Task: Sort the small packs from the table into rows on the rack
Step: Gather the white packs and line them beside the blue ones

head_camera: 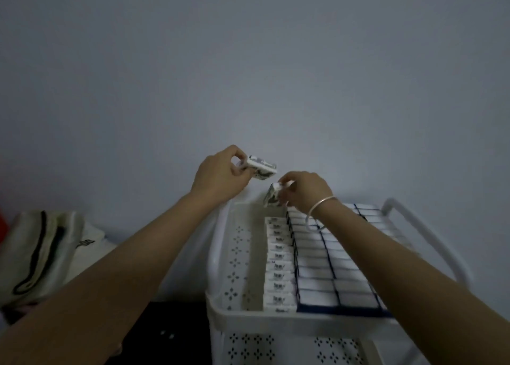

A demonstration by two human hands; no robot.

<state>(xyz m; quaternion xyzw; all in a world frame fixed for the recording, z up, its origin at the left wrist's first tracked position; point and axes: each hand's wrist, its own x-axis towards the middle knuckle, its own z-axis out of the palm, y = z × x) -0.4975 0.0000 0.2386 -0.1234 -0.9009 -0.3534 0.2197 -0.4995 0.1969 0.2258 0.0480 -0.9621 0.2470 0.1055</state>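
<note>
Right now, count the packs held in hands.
2. The upper pack is pinched by the left hand; the lower pack, tilted, is in the right hand above the rack's far end. Palms may hide more.

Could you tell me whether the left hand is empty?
No, the left hand grips a pack in the air.

The white perforated rack (276, 318) carries packs packed tight on its top tier: 1 row of white printed packs (278, 268) just beside rows of blue-edged packs (317, 271). A white handle (430, 235) arches over its right edge.
</note>
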